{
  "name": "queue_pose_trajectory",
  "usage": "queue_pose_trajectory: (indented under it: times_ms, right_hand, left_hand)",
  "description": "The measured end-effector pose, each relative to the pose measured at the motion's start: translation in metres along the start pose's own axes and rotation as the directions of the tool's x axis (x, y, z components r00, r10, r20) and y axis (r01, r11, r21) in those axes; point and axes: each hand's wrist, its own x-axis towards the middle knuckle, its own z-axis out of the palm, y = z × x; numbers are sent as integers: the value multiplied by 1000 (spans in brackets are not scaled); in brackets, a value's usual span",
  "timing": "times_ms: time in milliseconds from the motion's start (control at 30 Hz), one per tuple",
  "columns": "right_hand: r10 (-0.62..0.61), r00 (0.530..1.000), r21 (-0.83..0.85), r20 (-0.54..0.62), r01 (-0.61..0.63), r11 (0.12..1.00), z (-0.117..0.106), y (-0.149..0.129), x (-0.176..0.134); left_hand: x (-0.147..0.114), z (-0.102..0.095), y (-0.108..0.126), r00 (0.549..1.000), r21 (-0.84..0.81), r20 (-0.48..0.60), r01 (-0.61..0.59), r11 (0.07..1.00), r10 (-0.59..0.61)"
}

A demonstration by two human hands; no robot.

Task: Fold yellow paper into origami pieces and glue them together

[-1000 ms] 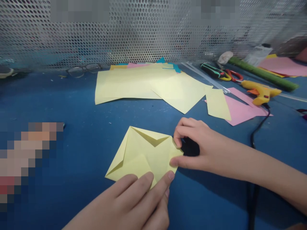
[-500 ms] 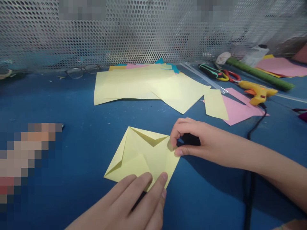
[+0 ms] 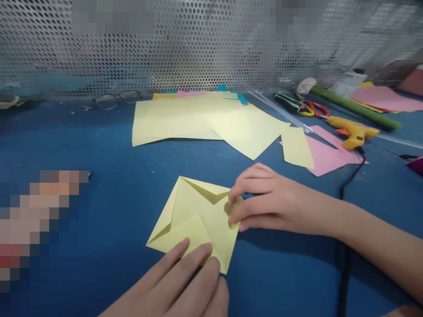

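In the head view, flat on the blue tabletop point(image 3: 109, 211) and between both hands: a folded sheet of yellow paper point(image 3: 187, 204), flaps turned inward along its edges. Left hand point(image 3: 165, 295) palm down at the near edge, fingers extended and slightly parted, tips pressed on the paper, most of the sheet just beyond them. Right hand point(image 3: 271, 207) at the right edge, fingers bent, tips over the flap there, nearly all of the paper to the left of it; pinch or mere press, impossible to tell. Beyond the hands, larger yellow sheets point(image 3: 172, 121); farther right, pink paper point(image 3: 324, 156) just beside a yellow hot glue gun point(image 3: 355, 133), with black cord point(image 3: 344, 268) trailing past the right forearm.
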Motion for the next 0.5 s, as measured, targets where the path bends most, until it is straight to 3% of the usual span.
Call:
queue_pose_trajectory:
  times_ms: [167, 267, 400, 500]
  right_hand:
    - [-51, 996, -27, -77, 49, 998, 5, -20, 1]
    - [91, 992, 138, -91, -78, 987, 9, -38, 1]
    - [212, 977, 381, -13, -191, 905, 8, -52, 2]
    - [256, 966, 467, 29, -239, 851, 5, -53, 3]
  left_hand:
    - [6, -8, -4, 990, 29, 99, 98, 995, -101]
    - [9, -14, -12, 989, 22, 111, 93, 995, -94]
    - [12, -16, -20, 999, 71, 24, 27, 997, -29]
    - [11, -14, -19, 990, -21, 85, 113, 993, -111]
